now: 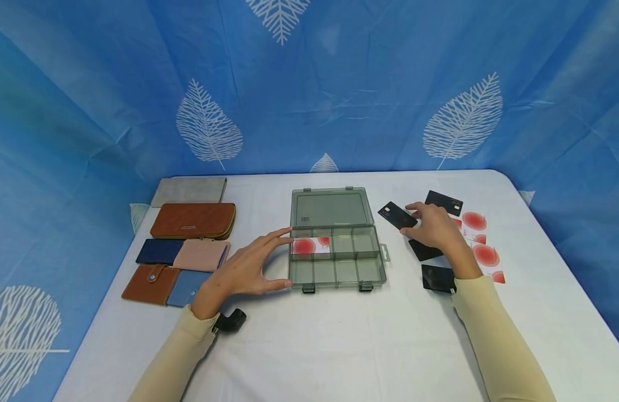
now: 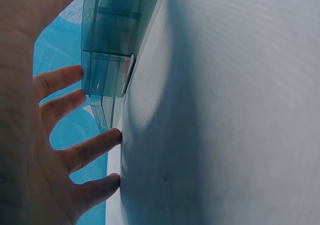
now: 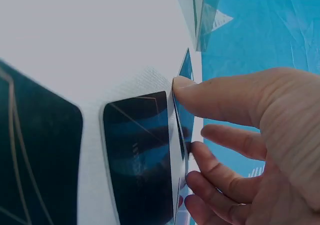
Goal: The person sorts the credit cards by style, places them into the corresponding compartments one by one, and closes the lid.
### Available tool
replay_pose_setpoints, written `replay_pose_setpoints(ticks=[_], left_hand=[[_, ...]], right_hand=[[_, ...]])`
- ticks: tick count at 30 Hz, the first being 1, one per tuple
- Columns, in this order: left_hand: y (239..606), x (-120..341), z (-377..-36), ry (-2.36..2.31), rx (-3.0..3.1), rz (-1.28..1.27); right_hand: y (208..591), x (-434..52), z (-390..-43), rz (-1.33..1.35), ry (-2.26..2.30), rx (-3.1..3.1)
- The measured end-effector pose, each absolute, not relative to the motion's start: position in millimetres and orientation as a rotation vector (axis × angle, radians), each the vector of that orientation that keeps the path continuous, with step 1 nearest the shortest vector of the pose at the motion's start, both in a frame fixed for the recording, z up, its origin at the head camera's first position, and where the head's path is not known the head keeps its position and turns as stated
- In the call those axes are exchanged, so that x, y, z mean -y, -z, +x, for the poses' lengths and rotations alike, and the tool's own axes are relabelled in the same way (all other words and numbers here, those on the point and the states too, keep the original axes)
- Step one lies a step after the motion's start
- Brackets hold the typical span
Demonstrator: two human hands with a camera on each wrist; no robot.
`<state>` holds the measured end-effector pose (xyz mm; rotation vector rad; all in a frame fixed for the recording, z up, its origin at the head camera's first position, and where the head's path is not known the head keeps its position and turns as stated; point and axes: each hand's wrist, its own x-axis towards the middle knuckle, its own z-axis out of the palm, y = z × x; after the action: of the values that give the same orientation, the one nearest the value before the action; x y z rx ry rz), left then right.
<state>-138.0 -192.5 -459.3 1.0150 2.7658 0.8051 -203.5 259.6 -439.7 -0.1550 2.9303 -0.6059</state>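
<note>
My right hand (image 1: 435,226) pinches a black card (image 1: 396,214) between thumb and fingers, tilted up from the tabletop in the right wrist view. Around that hand lie other black cards (image 1: 438,278) and red-and-white cards (image 1: 486,255), some partly hidden beneath it. A translucent grey-green compartment box (image 1: 346,272) stands mid-table with its lid (image 1: 331,207) laid back. One red-and-white card (image 1: 311,245) rests in its back left part. My left hand (image 1: 246,265) has its fingers spread, fingertips at the box's left side; in the left wrist view two fingertips (image 2: 75,72) meet its wall.
On the left, wallets are laid out: a grey one (image 1: 188,191), a brown zip wallet (image 1: 192,220), a navy one (image 1: 159,251), a pink one (image 1: 198,254), a brown snap wallet (image 1: 149,285) and a blue one (image 1: 186,287). A blue leaf-print cloth (image 1: 339,100) hangs behind the table.
</note>
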Motion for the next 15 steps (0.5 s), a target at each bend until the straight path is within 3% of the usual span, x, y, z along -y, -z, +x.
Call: replay_pose_setpoints(ticks=[15], left_hand=[[460.9, 192.5, -138.4, -0.807, -2.766, 1.021]], right_hand=[[440.2, -257.7, -199.9, -0.266, 0.782, -3.069]])
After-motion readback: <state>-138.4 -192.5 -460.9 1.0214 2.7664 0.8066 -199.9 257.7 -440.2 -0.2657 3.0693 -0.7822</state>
